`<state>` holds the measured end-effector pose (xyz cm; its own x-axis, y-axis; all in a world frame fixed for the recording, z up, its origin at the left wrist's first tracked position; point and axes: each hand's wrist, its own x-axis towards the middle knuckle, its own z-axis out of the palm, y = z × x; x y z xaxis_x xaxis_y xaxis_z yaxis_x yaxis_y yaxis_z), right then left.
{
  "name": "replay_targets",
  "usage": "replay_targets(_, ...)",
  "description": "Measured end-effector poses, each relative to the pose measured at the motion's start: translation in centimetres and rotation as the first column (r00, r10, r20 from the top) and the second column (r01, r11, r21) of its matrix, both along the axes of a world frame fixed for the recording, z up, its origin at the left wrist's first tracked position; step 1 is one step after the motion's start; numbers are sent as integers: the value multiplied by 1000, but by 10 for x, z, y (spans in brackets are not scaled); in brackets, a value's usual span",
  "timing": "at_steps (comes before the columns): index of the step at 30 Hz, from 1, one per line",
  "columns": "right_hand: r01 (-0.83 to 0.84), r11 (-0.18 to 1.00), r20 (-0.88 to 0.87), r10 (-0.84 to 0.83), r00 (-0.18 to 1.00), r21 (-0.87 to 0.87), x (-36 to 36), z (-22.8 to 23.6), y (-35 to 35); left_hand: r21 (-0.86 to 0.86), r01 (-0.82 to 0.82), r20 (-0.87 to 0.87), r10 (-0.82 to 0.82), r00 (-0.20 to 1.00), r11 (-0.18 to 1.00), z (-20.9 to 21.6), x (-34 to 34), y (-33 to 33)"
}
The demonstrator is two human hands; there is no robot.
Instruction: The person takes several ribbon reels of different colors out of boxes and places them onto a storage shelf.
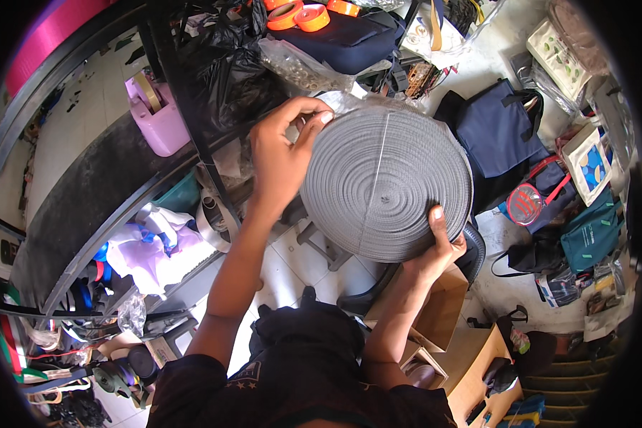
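Observation:
A large, tightly wound roll of grey webbing strap point(385, 178) is held up in front of me, its flat spiral side facing up. A thin pale line runs across the coil from its upper edge past the centre. My right hand point(437, 246) grips the lower right rim, thumb on the flat side and fingers underneath, mostly hidden. At the upper left rim, my left hand point(285, 146) is closed, thumb and forefinger pinching at the edge. What exactly lies between those fingertips is hard to see. Some clear plastic shows just behind the roll's upper edge.
On the left stands a black-framed table point(85, 178) with a lilac tape dispenser point(157, 118). Orange tape rolls point(312, 18) rest at the back on dark fabric. Navy bags point(499, 128) and a teal pouch point(592, 232) lie right. A cardboard box point(442, 314) stands by my right forearm.

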<state>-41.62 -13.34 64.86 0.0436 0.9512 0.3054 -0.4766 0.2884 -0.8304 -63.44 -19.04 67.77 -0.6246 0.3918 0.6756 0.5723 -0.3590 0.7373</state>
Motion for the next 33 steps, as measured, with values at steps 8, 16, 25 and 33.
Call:
replay_targets(8,-174,984,-92,171,981,-27,30,-12,11,20,498,201,-491,847,867,15,-6,-14)
replay_targets(16,-363,925,-174,341,924,-113,17,-11,4,4,431,254,-418,872,902,2,15,-10)
replay_targets(25,-516,815,-263,454,851,-264,-15,1,-6,205,442,561,-474,678,874,-40,52,-24)
replay_targets(33,-557,778,-296,480,826,-290,-33,1,-11,221,425,568,-470,675,878,-49,44,-35)
